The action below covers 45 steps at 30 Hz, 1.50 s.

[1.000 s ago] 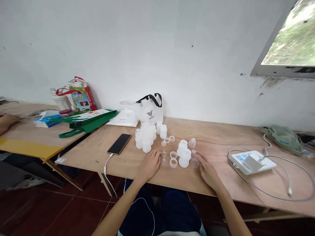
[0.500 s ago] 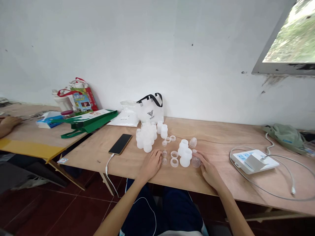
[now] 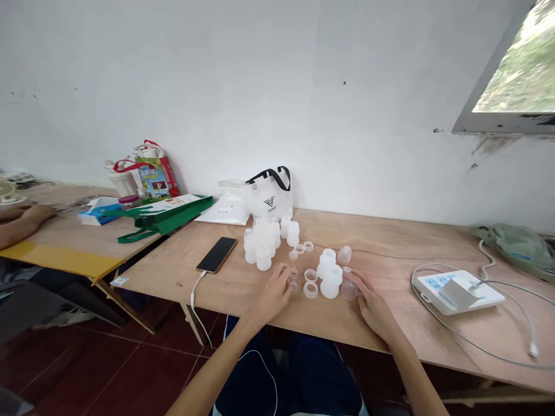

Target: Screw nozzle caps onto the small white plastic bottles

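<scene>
Two white bottles (image 3: 331,283) on the table.
Left of them: four rings (image 3: 311,294), left hand (image 3: 274,293), grip unclear; right: two domes (image 3: 349,290), right hand (image 3: 373,306) loosely open; behind-left: one logoed tote (image 3: 271,199) I can't read.

This looks like a plain workroom. A bare wooden table (image 3: 390,231) carrying white bottles (image 3: 330,283) stands against a marked white wall (image 3: 260,86); a co-worker's hand (image 3: 40,213) rests on a neighbouring table (image 3: 71,231).

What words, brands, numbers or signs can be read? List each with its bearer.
"承诺": blue-and-red paper-like shopping bag; other print too small.
V-shaped logo: white black-handled tote; lettering beneath blurred.
Too small or blurred: flat green-and-white bag, glossy white plastic package, small white table sticker, white rectangular power strip.
</scene>
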{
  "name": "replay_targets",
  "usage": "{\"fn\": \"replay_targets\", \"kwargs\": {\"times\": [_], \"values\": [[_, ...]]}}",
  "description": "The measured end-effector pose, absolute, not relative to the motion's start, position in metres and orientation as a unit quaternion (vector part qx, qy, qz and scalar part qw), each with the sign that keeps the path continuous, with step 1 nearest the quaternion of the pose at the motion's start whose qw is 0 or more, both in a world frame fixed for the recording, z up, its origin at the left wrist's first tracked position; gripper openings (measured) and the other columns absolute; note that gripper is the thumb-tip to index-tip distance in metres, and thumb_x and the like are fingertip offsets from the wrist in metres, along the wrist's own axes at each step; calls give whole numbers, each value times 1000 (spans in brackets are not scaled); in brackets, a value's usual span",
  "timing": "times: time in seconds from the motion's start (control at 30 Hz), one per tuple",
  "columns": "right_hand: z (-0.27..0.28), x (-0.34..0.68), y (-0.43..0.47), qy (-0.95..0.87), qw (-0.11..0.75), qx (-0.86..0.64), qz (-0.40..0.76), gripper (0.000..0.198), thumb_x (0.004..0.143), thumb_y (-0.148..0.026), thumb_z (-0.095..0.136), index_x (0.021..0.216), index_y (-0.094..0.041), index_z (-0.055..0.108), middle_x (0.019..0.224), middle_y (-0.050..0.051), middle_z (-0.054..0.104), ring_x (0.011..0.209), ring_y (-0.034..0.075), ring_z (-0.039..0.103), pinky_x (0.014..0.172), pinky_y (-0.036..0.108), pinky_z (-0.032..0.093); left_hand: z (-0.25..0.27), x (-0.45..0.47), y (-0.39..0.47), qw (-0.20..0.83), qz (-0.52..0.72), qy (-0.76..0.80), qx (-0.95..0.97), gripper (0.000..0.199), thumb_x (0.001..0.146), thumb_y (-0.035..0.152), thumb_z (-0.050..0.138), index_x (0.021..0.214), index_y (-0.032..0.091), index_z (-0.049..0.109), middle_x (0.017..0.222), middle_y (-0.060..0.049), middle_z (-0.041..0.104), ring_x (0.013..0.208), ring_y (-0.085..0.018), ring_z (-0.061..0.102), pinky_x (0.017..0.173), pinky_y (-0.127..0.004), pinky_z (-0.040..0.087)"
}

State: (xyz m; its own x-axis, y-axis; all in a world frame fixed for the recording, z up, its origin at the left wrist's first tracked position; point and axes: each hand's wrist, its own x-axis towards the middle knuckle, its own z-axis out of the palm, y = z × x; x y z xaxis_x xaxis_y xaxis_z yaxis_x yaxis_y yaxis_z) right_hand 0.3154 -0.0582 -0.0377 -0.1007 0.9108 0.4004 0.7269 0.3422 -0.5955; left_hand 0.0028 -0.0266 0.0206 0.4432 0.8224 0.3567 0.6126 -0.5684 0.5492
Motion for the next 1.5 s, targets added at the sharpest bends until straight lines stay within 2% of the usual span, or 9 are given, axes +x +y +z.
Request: {"fn": "replay_targets", "kwargs": {"times": [0.23, 0.4, 0.6, 0.8, 0.93, 1.03, 1.23, 1.4, 1.5], "values": [[-32, 312, -61, -729, 407, -546, 70, 57, 94, -13, 37, 144, -33, 53, 157, 4, 44, 144, 24, 44, 115, 47, 44, 6, 18, -44, 97, 166, 449, 872, 54, 95, 12, 43, 144, 32, 47, 140, -11, 51, 115, -28, 59, 97, -43, 50], [-27, 308, -68, -663, 517, -539, -44, 39, 95, -16, 41, 125, -27, 65, 133, 9, 64, 127, 26, 59, 102, 46, 52, 16, 23, -47, 58, 96, 452, 885, 67, 91, 3, 43, 148, 38, 44, 149, -10, 46, 118, -29, 56, 98, -46, 48], [-22, 305, -73, -665, 535, -510, -108, 34, 96, -13, 44, 117, -26, 67, 121, 11, 68, 114, 27, 65, 89, 43, 57, 14, 25, -45, 82, 133, 444, 882, 31, 98, 14, 43, 120, 26, 62, 129, -9, 58, 111, -28, 58, 94, -42, 50], [-20, 266, -101, -733, 559, -346, -176, 41, 87, 3, 49, 111, -25, 67, 90, 6, 71, 81, 21, 69, 73, 36, 56, 9, 19, -40, 137, 174, 444, 868, 27, 97, 13, 43, 116, 23, 59, 125, -9, 59, 115, -26, 59, 97, -39, 49], [-13, 216, -111, -801, 446, -397, -53, 42, 93, -4, 42, 123, -25, 63, 109, 10, 72, 89, 22, 72, 73, 34, 57, 18, 10, -40, 164, 202, 445, 857, 28, 95, 9, 40, 114, 21, 57, 125, -10, 57, 113, -25, 59, 98, -41, 49], [-2, 192, -105, -771, 400, -485, 102, 38, 103, -23, 42, 139, -28, 51, 115, 8, 72, 93, 24, 72, 73, 36, 58, 29, 5, -43, 166, 227, 440, 852, 31, 94, 7, 39, 117, 22, 54, 124, -9, 56, 114, -24, 58, 99, -41, 49], [6, 176, -75, -660, 456, -498, 330, 42, 102, -50, 47, 139, -31, 48, 117, 5, 70, 76, 19, 70, 80, 40, 60, 40, 1, -44, 187, 236, 428, 852, 33, 94, 9, 42, 122, 23, 53, 119, -8, 57, 110, -24, 58, 96, -40, 49], [-6, 170, -63, -593, 514, -464, 411, 39, 96, -54, 55, 126, -29, 53, 127, 9, 65, 82, 21, 72, 44, 27, 52, 37, -5, -39, 235, 240, 398, 854, 39, 88, 5, 45, 122, 23, 54, 121, -8, 57, 112, -24, 58, 99, -40, 49], [-8, 171, -64, -556, 537, -448, 449, 40, 94, -55, 59, 123, -29, 51, 135, 11, 62, 98, 26, 71, 36, 22, 48, 41, -10, -38, 264, 258, 373, 851, 51, 86, 0, 41, 129, 26, 53, 127, -8, 59, 118, -23, 58, 103, -39, 47]]}}
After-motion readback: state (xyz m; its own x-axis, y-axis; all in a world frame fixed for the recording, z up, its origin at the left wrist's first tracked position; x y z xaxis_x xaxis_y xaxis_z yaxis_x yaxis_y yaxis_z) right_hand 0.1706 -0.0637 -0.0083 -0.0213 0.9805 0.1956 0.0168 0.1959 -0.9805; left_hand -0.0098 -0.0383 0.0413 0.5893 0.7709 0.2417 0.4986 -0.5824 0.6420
